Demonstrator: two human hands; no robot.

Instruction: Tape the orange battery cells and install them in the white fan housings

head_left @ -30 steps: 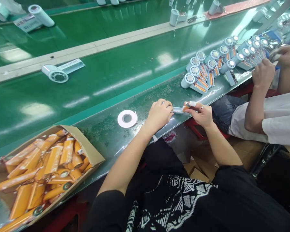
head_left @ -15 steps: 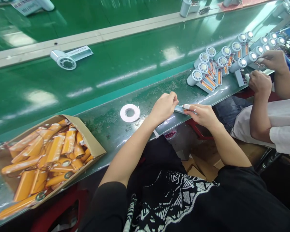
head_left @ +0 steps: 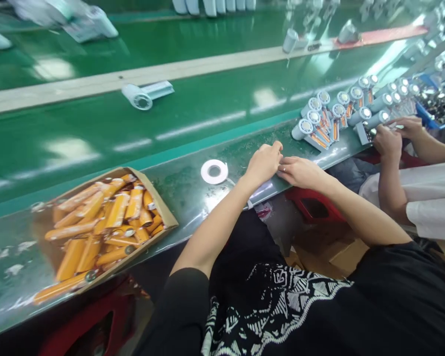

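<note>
My left hand (head_left: pixel 266 160) is closed at the bench edge, its fingertips curled against those of my right hand. My right hand (head_left: pixel 300 170) comes in from the right with its fingers bent together and meets the left. Whatever is between them is hidden by the fingers. Left of my hands a roll of white tape (head_left: pixel 203 172) lies flat on the bench, its loose end running toward my left forearm. Farther left an open cardboard box (head_left: pixel 169 217) holds several orange-wrapped battery cells (head_left: pixel 116 210), some with wires.
Light-blue fan bodies (head_left: pixel 314 105) with orange cells stand in rows on the bench at right. Beside them a co-worker's hands (head_left: pixel 389 141) handle parts near a blue tray (head_left: pixel 424 116). One fan body (head_left: pixel 143 99) lies on the green surface (head_left: pixel 215 94) behind.
My hands have come together. The light-blue-grey strip-like piece seen between them before is now covered. The whole view has shifted, so the bench things appear farther right on the left side.
</note>
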